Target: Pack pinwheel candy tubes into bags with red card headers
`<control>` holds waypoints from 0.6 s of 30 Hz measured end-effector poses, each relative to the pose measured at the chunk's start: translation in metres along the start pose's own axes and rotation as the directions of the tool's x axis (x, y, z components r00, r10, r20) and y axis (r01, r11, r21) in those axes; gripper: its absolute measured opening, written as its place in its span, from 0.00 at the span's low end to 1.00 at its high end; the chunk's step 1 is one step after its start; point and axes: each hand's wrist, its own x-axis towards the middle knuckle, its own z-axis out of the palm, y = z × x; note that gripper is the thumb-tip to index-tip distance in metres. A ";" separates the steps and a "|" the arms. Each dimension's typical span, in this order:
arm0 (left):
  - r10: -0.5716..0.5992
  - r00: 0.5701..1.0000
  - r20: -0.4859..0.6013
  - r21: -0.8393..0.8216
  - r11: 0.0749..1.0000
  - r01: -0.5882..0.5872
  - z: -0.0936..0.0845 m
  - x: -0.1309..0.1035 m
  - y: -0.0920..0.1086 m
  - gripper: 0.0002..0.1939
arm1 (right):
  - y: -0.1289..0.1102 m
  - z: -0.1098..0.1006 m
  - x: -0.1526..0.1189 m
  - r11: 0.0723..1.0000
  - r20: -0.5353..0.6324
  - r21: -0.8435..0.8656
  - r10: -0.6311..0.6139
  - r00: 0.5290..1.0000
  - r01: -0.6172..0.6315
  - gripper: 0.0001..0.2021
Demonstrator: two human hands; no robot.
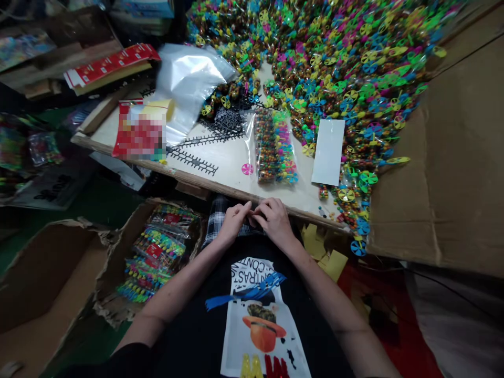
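My left hand (234, 219) and my right hand (273, 220) meet fingertip to fingertip just below the near edge of the wooden board (228, 163). Whatever they pinch between them is too small to make out. Straight ahead on the board lies a clear bag of coloured candy toys (274, 147), with a pink disc (247, 168) to its left and a white card (328, 151) to its right. Black plastic strips (195, 160) lie further left.
A big heap of coloured propeller candy toys (342, 63) fills the back right. Clear bags (189, 84) and a red printed pack (139, 131) sit at left. A cardboard box with packed toys (157, 252) stands by my left knee. A cardboard wall (452, 168) rises at right.
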 end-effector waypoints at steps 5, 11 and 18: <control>-0.103 0.993 0.060 -0.030 0.994 0.105 0.003 0.000 -0.001 0.16 | -0.006 0.001 -0.011 0.999 0.041 -0.010 -0.037 0.998 0.037 0.01; 0.006 1.000 0.008 0.085 0.996 -0.006 -0.005 -0.012 -0.006 0.14 | -0.028 -0.005 -0.023 0.996 0.038 0.046 -0.074 0.997 0.072 0.02; -0.030 0.999 0.031 0.168 0.986 0.025 -0.029 -0.026 -0.010 0.18 | 0.013 -0.049 -0.122 0.952 -0.320 0.156 0.300 0.899 -0.262 0.10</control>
